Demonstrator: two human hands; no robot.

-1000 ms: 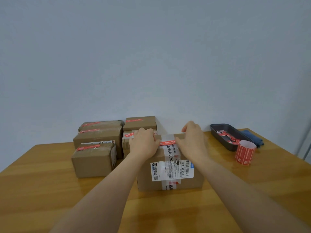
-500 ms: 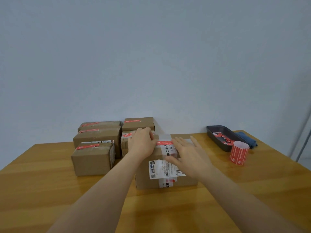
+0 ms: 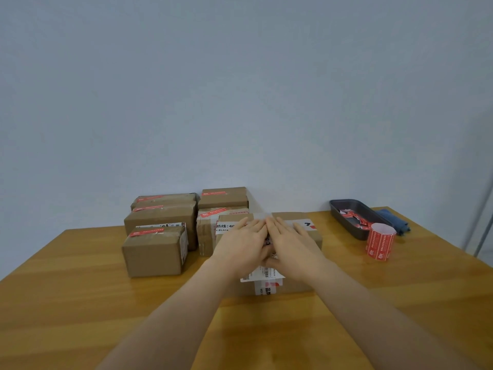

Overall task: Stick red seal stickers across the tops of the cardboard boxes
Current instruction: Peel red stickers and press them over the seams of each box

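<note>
- Two hands are lying flat on the top of the box (image 3: 298,231) right in front of me: my left hand (image 3: 244,245) and my right hand (image 3: 289,245) are pressing down side by side with straight fingers, index fingers touching at the middle, gripping nothing.
- The red sticker I am working on is sitting hidden under my palms, so I cannot tell how it lies; judging by the task, it is running left to right across the top seam, and both hands are equally near it.
- I am judging the next move as a sweep outward from the middle, left hand going left and right hand going right, along the box's long side.
- Five other boxes (image 3: 156,251) are standing just to the left, each already showing a red sticker on top, the nearest almost touching my box.
- The sticker roll (image 3: 380,245) is standing upright on the desk (image 3: 80,303) well to my right, nearer my right hand, just beside a dark tray (image 3: 346,212) holding red scraps and a blue cloth (image 3: 394,218).
- The desk is lying smooth, wooden and level, and a plain pale wall is closing the room behind it.
</note>
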